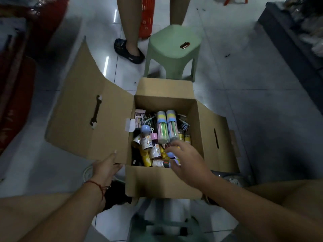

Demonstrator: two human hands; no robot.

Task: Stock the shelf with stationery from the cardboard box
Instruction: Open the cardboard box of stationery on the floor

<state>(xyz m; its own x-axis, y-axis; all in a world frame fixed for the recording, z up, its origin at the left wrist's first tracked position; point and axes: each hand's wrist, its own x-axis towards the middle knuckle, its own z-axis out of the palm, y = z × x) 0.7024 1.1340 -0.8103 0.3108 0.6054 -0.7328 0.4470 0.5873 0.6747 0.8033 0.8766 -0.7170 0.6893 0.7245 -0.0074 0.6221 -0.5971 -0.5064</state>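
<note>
An open cardboard box (199,126) stands on the tiled floor between my knees, its flaps folded outward. Inside lie several stationery items: two clear pencil tubes with pastel caps (167,126), small bottles with blue and pink caps (148,138), and yellow tubes. My left hand (106,169) touches the lower edge of the big left flap (87,123) with straight fingers. My right hand (187,158) hovers over the near right part of the box, fingers spread and relaxed above the bottles, holding nothing I can make out.
A green plastic stool (173,51) stands just beyond the box. Behind it a person's legs (130,32) and a red basket (147,16) are visible. A dark shelf base (293,46) runs along the right; red goods lie at the left.
</note>
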